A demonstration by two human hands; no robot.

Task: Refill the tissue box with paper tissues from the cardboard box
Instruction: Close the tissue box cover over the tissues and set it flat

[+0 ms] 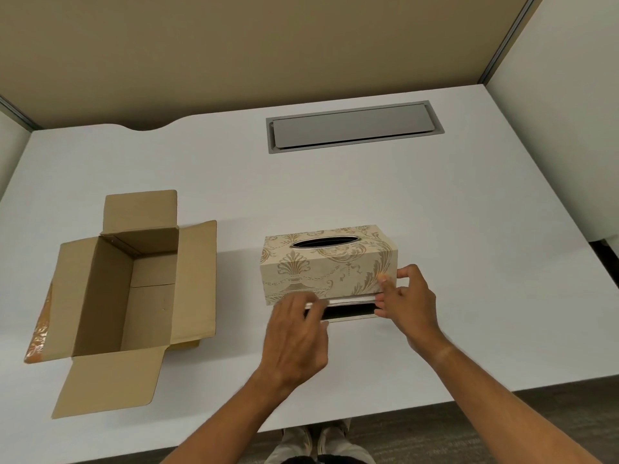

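Observation:
The tissue box (321,266), beige with gold ornament and an oval slot on top, stands on the white desk (435,202). Its near side is raised off a dark base, and a thin white strip (351,300) shows in the gap. My right hand (408,299) grips the cover's near right corner, thumb on the front face. My left hand (294,339), slightly blurred, has its fingertips at the left end of the gap, on the base edge. At the left, the open cardboard box (100,289) has its flaps spread, and no tissues show inside it.
A grey cable hatch (351,127) is set into the desk behind the tissue box. Tan partition walls (234,45) close off the back and sides. The desk's front edge runs just below my forearms, with my shoes (321,440) on the floor beneath.

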